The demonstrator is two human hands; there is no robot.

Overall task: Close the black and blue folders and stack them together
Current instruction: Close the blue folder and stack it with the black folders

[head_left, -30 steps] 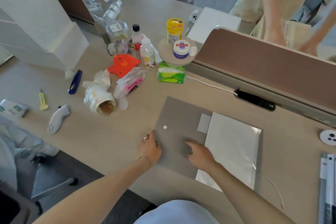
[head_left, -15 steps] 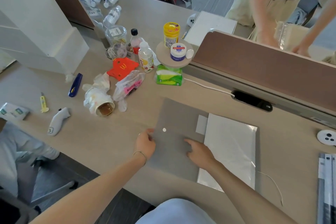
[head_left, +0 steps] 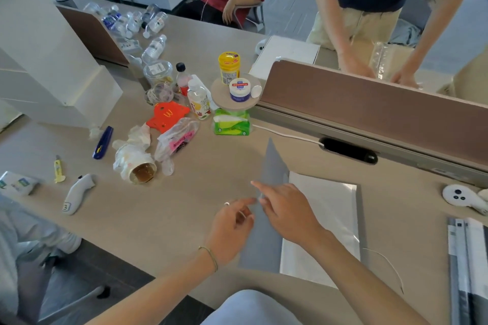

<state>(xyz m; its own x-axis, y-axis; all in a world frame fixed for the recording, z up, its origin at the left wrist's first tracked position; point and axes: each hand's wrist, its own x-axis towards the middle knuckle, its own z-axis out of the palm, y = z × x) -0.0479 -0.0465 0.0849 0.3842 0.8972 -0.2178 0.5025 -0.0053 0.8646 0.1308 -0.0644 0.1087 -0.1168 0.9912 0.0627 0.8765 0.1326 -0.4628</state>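
The left hand (head_left: 232, 229) and right hand (head_left: 286, 208) meet at the free edge of the grey folder cover (head_left: 269, 166), fingers pinched on it. The cover stands almost upright, hinged beside the white sheets (head_left: 322, 221), so it can fall shut. The folder lies on the table (head_left: 200, 192), near its front edge.

An office: shared desks (head_left: 184, 219) with a divider panel (head_left: 369, 97) (cable port, swivel chair (head_left: 253, 12)).

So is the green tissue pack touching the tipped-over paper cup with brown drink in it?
Apart. The head view shows bare table between the green tissue pack and the tipped-over paper cup, with a clear plastic bag lying between them.
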